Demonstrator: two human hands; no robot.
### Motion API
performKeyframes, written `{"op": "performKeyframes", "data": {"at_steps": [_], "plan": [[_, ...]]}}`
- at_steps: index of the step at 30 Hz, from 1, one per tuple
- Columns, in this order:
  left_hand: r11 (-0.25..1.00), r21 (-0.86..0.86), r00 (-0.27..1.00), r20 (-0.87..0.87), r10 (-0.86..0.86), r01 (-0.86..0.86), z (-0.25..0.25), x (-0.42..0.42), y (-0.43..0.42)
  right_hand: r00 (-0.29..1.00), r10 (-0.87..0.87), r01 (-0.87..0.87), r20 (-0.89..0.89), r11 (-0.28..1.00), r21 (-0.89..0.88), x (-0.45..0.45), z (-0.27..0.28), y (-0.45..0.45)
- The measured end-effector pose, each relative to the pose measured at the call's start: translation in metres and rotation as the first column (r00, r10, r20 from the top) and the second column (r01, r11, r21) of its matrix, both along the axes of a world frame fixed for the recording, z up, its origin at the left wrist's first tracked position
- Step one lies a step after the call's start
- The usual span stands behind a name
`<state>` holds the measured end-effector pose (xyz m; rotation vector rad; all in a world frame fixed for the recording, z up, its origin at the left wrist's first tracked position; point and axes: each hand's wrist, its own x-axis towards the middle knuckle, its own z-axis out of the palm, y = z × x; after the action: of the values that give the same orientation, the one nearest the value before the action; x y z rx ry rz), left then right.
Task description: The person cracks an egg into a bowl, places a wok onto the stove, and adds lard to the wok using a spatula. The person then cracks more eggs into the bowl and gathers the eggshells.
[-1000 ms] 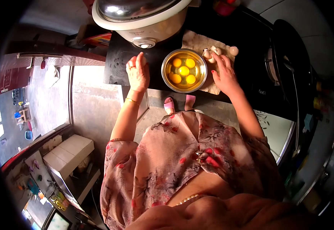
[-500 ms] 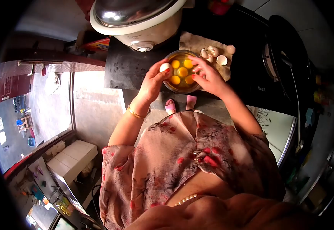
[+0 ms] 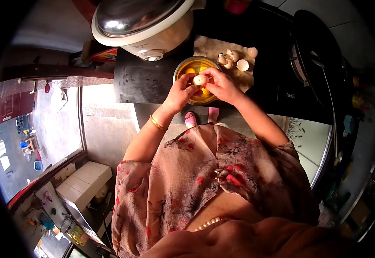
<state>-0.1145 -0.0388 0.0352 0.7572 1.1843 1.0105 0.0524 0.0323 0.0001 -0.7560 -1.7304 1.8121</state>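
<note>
A pale egg (image 3: pixel 201 80) with a crack showing on its shell is held over a metal bowl (image 3: pixel 176 71). My left hand (image 3: pixel 179 91) grips its left side, and my right hand (image 3: pixel 222 86) grips its right side. Inside the bowl, yellow yolks (image 3: pixel 190 70) lie in clear egg white, partly hidden under my hands. To the right of the bowl, broken eggshells (image 3: pixel 232 56) rest on a brownish cloth or paper sheet (image 3: pixel 205 44).
A white cooker (image 3: pixel 166 38) with a shiny lid stands at the back left of the dark counter (image 3: pixel 140 79). On the right are a dark wok (image 3: pixel 314 38) and a long-handled ladle (image 3: pixel 333 109). Slippered feet show below the counter edge.
My right hand has moved left and up to take hold of the egg, which my left hand brought right, over the bowl. A crack now shows on the shell. The view has shifted slightly.
</note>
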Motion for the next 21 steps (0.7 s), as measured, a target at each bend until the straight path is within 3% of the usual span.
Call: {"op": "performKeyframes", "data": {"at_steps": [2,5,11,17,21], "plan": [[0.996,0.039,0.984,-0.161,-0.071,0.078,-0.003,-0.001,0.0,0.999,-0.019,0.016,0.025,0.994,0.104,0.0,-0.007,-0.001],[0.987,0.081,0.924,-0.369,-0.1,0.139,-0.005,-0.001,0.0,0.991,-0.012,-0.005,0.137,0.992,0.123,-0.001,0.005,0.0],[0.969,0.155,0.84,-0.536,-0.081,0.192,-0.013,-0.003,-0.002,0.983,0.015,-0.039,0.183,0.991,0.126,-0.004,0.016,0.004],[0.954,0.219,0.765,-0.643,-0.018,0.206,-0.008,0.002,-0.003,0.978,0.046,-0.048,0.202,0.999,0.006,-0.005,0.007,0.005],[0.932,0.291,0.739,-0.672,0.038,0.216,-0.013,0.003,-0.003,0.978,0.002,-0.023,0.21,0.995,0.096,-0.008,0.001,0.005]]}}
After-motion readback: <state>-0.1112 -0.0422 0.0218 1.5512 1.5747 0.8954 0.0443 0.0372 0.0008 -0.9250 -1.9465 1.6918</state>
